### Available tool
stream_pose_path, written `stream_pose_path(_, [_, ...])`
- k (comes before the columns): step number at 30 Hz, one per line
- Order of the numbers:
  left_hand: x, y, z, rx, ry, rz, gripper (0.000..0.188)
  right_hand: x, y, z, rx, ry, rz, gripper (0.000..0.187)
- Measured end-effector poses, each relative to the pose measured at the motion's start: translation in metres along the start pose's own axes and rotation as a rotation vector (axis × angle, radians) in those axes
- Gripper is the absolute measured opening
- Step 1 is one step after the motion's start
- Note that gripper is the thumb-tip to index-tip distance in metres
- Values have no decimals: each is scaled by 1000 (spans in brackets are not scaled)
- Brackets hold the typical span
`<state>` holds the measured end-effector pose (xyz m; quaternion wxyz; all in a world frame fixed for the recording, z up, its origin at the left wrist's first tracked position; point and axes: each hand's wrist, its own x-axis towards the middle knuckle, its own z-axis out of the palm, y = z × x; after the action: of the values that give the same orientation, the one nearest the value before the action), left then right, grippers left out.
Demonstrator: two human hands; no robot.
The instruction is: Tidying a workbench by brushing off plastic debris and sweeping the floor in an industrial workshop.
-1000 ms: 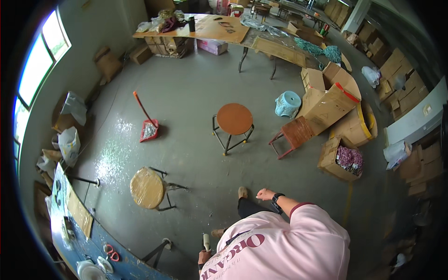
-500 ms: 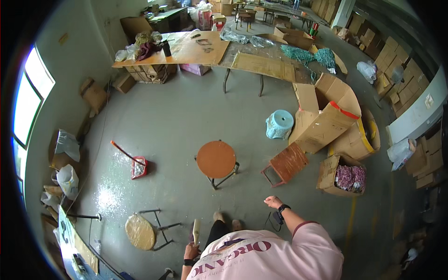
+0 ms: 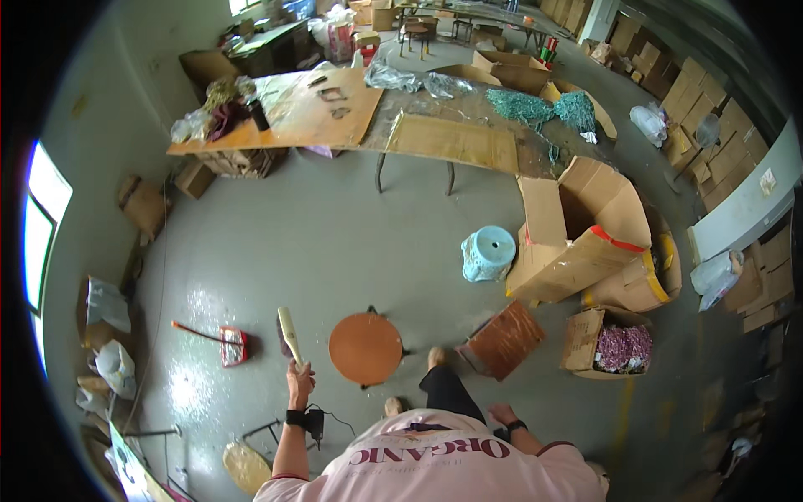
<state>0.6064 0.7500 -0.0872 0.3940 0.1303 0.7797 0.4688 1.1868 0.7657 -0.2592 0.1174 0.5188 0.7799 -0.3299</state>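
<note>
A: Stick (image 3: 289, 333) — pale, wooden, clamped in left hand (image 3: 299, 381), long axis pointing up and far, tilted slightly left.

B: Right hand (image 3: 502, 413)?

A: Empty, fingers loosely spread, well apart on the right. Round stool (image 3: 365, 347) sits between them, nearer the left hand.

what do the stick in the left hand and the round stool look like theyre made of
The stick in the left hand looks like pale bare wood, matte and smooth, though plastic is possible. The round stool has a flat orange-brown seat, probably wood or board, on thin dark legs that look like metal.
</note>
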Motion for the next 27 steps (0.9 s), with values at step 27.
stream_pose_path(27, [256, 311, 342, 55, -559, 65, 48, 416, 36, -320, 584, -180, 231, 25])
